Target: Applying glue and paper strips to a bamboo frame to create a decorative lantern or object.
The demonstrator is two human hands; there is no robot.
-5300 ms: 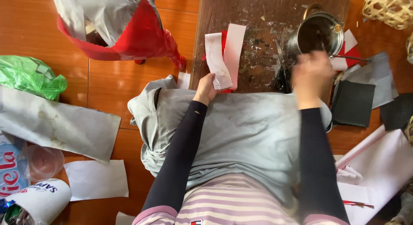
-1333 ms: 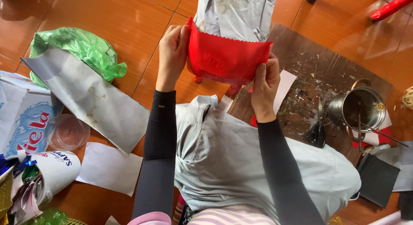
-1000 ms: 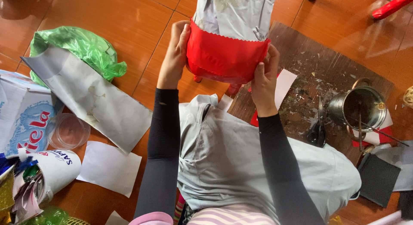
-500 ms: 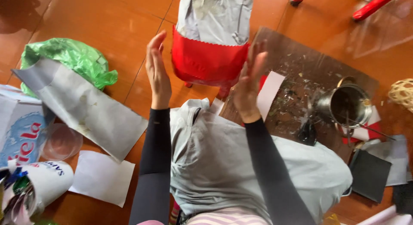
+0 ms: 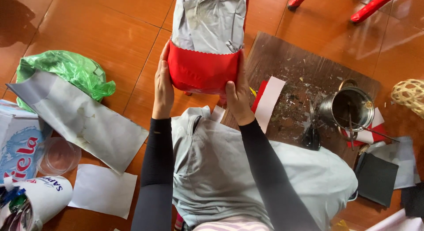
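- Orange-brown floor tiles [image 5: 88, 27] fill the background, with a dark wooden board [image 5: 304, 72] lying on them to the right.
- A tall object wrapped in grey paper [image 5: 207, 19] with a red band [image 5: 198, 72] around its lower end stands on the floor, straight ahead of the person.
- The left hand [image 5: 162, 87] lies flat against the left side of the red band, fingers stretched upward along it.
- The right hand [image 5: 238, 98] presses on the band's right side, thumb on the front; both hands clasp the object between them.
- Grey cloth [image 5: 229, 169] covers the person's lap below the black sleeves.
- On the board lie a red and white paper strip [image 5: 269, 100], black scissors [image 5: 311, 133] and a metal pot [image 5: 349, 109] with a stick inside.
- A large grey sheet [image 5: 79, 118] lies to the left, partly over a green plastic bag [image 5: 66, 72].
- Near it sit a clear plastic lid [image 5: 57, 156], a white sheet [image 5: 104, 195] and a white cup on its side [image 5: 39, 204].
- A woven basket [image 5: 408, 96] shows at the right edge, and dark grey squares [image 5: 377, 178] lie below the pot.
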